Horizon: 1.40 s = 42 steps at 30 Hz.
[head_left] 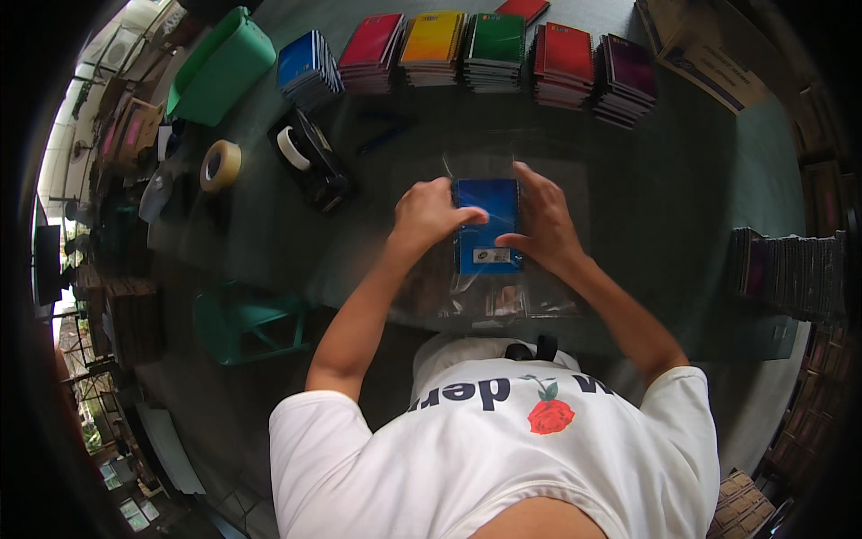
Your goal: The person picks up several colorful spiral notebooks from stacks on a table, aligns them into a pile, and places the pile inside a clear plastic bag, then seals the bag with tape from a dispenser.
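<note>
A blue notebook [488, 202] in a clear plastic sleeve [467, 285] is in front of me at the middle of the table. My left hand [429, 214] grips its left edge, thumb across the cover and fingers curled at the side. On the other side, my right hand [549, 220] has its thumb on the lower right of the cover. Its fingers reach up along the right edge, partly hidden. A pale label [491, 256] shows near the notebook's lower end. Loose clear film spreads on the table below the notebook.
Several spiral notebook stacks line the far side, including a yellow stack [433, 38]. Left are a tape dispenser [310, 162], a tape roll [221, 166] and a green bin [220, 67]. A cardboard box [709, 54] is far right; wrapped notebooks [795, 274] stand at the right edge.
</note>
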{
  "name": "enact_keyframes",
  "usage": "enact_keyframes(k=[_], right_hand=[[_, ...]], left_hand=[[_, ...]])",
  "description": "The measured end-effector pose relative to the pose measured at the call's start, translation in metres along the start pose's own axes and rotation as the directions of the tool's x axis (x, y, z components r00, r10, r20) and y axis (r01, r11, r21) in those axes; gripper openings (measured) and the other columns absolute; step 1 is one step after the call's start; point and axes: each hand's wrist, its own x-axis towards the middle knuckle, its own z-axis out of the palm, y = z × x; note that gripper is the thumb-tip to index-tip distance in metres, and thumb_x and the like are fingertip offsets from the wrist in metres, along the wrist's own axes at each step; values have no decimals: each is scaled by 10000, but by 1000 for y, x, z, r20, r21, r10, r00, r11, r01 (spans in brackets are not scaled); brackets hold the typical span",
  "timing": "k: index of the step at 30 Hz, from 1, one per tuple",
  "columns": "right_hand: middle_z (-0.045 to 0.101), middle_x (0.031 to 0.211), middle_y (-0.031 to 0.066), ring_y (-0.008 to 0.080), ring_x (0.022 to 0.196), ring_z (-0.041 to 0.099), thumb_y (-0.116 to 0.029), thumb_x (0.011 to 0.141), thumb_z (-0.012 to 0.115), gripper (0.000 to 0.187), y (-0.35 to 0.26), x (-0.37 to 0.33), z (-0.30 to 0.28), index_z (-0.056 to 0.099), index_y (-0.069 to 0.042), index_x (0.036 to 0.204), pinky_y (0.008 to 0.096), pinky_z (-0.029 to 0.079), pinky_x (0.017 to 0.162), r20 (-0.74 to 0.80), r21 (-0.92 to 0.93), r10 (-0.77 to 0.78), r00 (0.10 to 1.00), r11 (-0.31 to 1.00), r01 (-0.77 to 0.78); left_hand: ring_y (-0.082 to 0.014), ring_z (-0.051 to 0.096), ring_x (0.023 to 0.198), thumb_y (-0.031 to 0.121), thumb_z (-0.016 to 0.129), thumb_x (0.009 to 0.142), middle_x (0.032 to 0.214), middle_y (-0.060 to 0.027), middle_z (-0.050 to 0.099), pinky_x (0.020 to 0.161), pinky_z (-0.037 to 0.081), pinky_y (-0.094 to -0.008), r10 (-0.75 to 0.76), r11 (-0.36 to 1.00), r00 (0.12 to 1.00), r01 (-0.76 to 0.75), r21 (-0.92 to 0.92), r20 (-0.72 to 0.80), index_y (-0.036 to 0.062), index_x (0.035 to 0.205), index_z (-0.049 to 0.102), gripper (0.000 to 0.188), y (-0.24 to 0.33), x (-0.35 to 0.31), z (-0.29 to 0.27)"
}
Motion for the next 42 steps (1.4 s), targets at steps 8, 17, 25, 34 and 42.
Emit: enact_keyframes(k=[8,17,25,34,42], right_hand=[[435,1266,89,198,1107,509,-92,550,871,802,-14,6,-22,459,-2,1232,338,459,940,121,769,246,962,589,-248],[563,1036,49,156,992,553,-297,532,904,796,-9,-2,-3,478,-81,1168,302,460,881,-105,633,-8,994,770,73],[519,1109,81,198,1101,478,-298,529,902,786,-9,-16,8,480,-71,1152,334,408,942,-432,607,-22,902,732,309],[499,1057,70,246,1009,463,-225,634,828,593,-4,-33,-8,533,-99,1132,355,419,827,-406,-357,-507,761,854,379],[516,1112,54,248,1006,479,-296,685,776,491,15,-46,-9,592,-114,1102,367,393,874,-469,-278,-451,760,892,358]], left_hand=[[-188,620,905,218,830,655,1038,-102,634,778,509,-327,124,741,955,-270,-615,-270,58,1227,489,685,8,-39,15],[-154,547,1029,24,835,576,1109,-60,545,890,473,-308,433,611,864,-490,-622,-255,84,1201,404,761,1,-4,51],[-198,526,1014,114,878,547,1001,-75,548,874,465,-363,291,672,865,-488,-557,-408,96,1164,426,766,2,-20,50],[-255,511,881,66,805,597,934,-78,528,768,445,-368,638,691,519,-711,126,-569,75,955,618,405,8,-47,37],[-249,507,872,91,811,590,910,-73,527,743,444,-358,477,733,572,-678,-57,-667,63,989,614,445,-7,-51,34]])
